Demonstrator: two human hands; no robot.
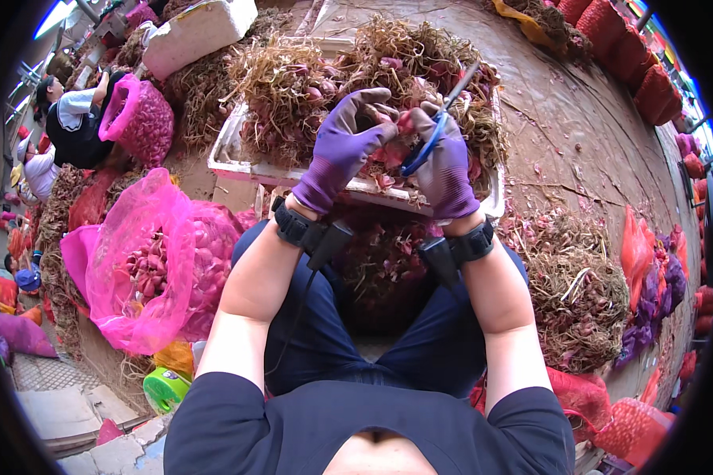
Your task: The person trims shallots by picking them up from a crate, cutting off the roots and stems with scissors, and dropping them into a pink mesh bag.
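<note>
Both my hands wear purple work gloves with grimy grey fingers and meet over a white foam tray [226,150] heaped with dried shallots [317,91]. My left hand [347,142] has its fingers curled, the tips pinching at a small reddish shallot [406,123] between the hands; the glove partly hides it. In my right hand [446,166] is a pair of scissors [436,142] with blue handles, its blade pointing up and away to the right. Right fingertips also come close to that shallot. More loose bulbs and dry stalks lie beneath both hands.
On my left stands an open pink mesh bag [146,269] of shallots, beside a green plastic object [166,388]. Stalks pile up on my right [574,301]. Other people [75,111] sit at the far left near another pink bag [144,119]. Red sacks [622,51] line the far right.
</note>
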